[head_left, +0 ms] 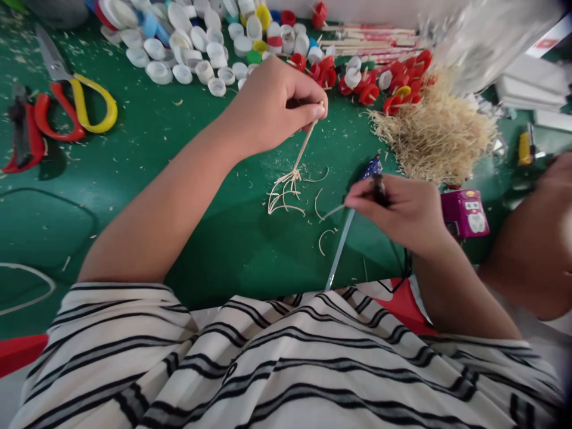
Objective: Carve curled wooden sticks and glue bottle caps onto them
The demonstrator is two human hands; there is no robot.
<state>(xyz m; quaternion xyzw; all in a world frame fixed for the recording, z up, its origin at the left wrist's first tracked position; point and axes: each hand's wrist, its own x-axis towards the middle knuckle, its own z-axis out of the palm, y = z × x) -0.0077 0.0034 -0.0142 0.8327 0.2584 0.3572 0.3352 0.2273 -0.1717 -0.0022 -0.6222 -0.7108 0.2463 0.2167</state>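
Note:
My left hand [286, 107] is closed in a pinch on the upper end of a thin wooden stick [305, 146]. The stick slants down to the table, and its lower end fans out into curled slivers [287, 193]. To the right, my right hand [400, 208] grips a small knife by its dark handle [379, 189]; its thin pale blade [333, 211] points left, apart from the stick. Partly hidden by that hand is a blue glue gun [370, 168], with a long translucent glue stick [340, 250] lying toward me. Loose curled shavings lie between the hands.
Bottle caps [196, 44] crowd the back edge, with red caps on sticks [364, 86] beside them. A heap of shavings [438, 134] and a purple box [467, 213] lie right. Scissors [74, 89] and red-handled pliers [24, 131] lie left. Another person's arm [531, 250] is at right.

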